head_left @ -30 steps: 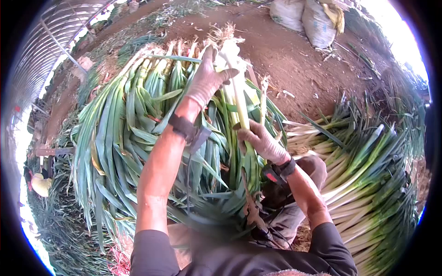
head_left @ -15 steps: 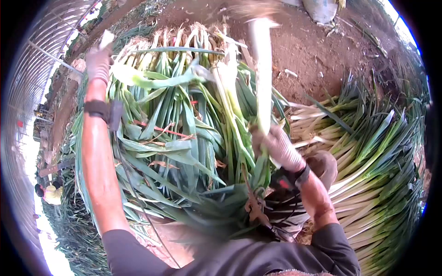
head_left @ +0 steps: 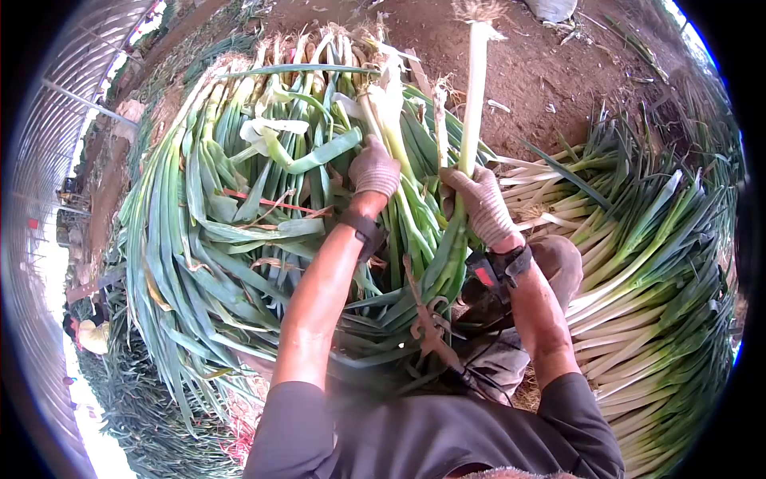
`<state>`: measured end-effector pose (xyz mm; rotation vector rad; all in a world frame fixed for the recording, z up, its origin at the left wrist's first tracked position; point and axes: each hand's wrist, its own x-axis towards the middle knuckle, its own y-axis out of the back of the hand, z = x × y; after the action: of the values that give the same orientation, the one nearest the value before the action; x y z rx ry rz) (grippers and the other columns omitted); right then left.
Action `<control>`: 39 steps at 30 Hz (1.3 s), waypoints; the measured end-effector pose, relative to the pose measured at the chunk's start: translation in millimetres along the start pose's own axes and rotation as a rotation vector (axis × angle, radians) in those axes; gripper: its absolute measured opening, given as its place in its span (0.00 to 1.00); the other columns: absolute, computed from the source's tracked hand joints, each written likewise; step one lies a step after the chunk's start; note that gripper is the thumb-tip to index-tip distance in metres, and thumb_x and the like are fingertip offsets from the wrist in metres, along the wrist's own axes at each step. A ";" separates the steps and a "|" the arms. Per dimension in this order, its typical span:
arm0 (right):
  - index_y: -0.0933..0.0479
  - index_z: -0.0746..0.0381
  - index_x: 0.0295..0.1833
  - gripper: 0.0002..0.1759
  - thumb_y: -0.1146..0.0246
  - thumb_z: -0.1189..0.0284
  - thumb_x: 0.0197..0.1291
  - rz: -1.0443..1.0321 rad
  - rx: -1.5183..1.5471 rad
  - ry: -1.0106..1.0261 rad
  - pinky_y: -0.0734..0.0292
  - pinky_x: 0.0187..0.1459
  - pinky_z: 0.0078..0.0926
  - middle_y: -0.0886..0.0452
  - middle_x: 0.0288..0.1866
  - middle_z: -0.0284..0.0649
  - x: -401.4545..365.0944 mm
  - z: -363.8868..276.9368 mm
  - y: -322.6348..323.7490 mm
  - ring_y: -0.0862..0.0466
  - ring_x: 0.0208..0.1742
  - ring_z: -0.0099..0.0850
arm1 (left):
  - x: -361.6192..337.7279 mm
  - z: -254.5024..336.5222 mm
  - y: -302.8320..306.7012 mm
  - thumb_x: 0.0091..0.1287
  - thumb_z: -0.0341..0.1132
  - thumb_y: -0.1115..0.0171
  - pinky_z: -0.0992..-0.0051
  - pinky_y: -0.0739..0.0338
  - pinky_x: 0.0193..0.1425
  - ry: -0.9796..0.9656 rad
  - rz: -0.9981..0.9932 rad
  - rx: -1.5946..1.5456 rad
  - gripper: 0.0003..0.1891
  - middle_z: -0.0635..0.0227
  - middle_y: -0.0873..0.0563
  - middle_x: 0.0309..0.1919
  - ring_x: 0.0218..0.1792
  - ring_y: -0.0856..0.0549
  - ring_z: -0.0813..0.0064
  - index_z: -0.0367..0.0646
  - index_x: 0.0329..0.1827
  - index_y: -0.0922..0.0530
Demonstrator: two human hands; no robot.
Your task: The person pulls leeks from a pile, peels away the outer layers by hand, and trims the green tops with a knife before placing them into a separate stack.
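Observation:
My right hand, in a light knit glove, is closed around a leek held upright, its white stalk and roots pointing away from me. My gloved left hand lies over the pale leek stalks in the middle, fingers curled; what they hold, if anything, is hidden. Beneath and to the left of it spreads a large heap of leeks, roots at the far end, green leaves toward me. A loose torn leaf rests on the heap just left of my left hand.
Cleaner white-stalked leeks lie in a long pile at the right, beside my knee. Brown soil is at the far side, with a pale sack. A curved greenhouse frame runs along the left.
My left hand has moved from the far left to the middle stalks, and a stripped leaf now lies on the heap. The leek in my right hand has shifted slightly right.

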<state>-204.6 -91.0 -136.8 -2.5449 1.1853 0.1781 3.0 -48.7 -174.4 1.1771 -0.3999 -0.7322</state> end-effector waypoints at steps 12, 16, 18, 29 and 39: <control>0.21 0.70 0.59 0.21 0.33 0.66 0.68 -0.097 0.177 0.100 0.19 0.49 0.22 0.13 0.46 0.39 2.5 26.9 -19.0 0.15 0.44 0.23 | -8.1 12.3 65.9 0.55 0.29 0.27 0.74 0.21 0.35 -0.197 -0.281 -0.986 0.15 0.68 0.14 0.32 0.29 0.18 0.78 0.36 0.45 0.17; 0.21 0.68 0.62 0.22 0.33 0.64 0.70 -0.125 0.088 0.096 0.24 0.52 0.22 0.15 0.49 0.35 3.8 28.4 -18.8 0.20 0.48 0.20 | -13.5 28.3 69.1 0.60 0.28 0.26 0.75 0.18 0.48 -0.198 -0.231 -0.897 0.16 0.68 0.12 0.40 0.40 0.15 0.78 0.37 0.51 0.17; 0.21 0.68 0.62 0.23 0.33 0.63 0.70 -0.139 0.077 0.138 0.24 0.52 0.21 0.15 0.49 0.34 2.8 26.2 -21.5 0.20 0.48 0.20 | 2.6 34.1 66.2 0.60 0.28 0.26 0.75 0.18 0.49 -0.132 -0.119 -0.995 0.16 0.67 0.11 0.41 0.40 0.14 0.76 0.37 0.51 0.16; 0.22 0.62 0.45 0.12 0.32 0.64 0.69 -0.438 0.039 0.065 0.27 0.37 0.19 0.21 0.32 0.27 -26.2 -7.7 -14.6 0.23 0.33 0.17 | 147.8 -29.0 212.0 0.75 0.43 0.40 0.68 0.18 0.37 -0.634 0.306 0.139 0.15 0.63 0.15 0.29 0.28 0.17 0.71 0.39 0.37 0.18; 0.21 0.66 0.48 0.20 0.29 0.60 0.64 0.175 0.197 0.017 0.23 0.33 0.23 0.18 0.33 0.35 14.2 12.6 35.0 0.19 0.31 0.24 | 4.2 -20.8 159.2 0.54 0.41 0.19 0.61 0.22 0.67 -0.109 0.460 0.326 0.43 0.45 0.27 0.67 0.62 0.20 0.48 0.39 0.72 0.32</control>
<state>-221.8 -117.9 -160.5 -2.2793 1.3605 0.0759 68.0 -6.3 -33.7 1.2878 -0.8734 -0.3352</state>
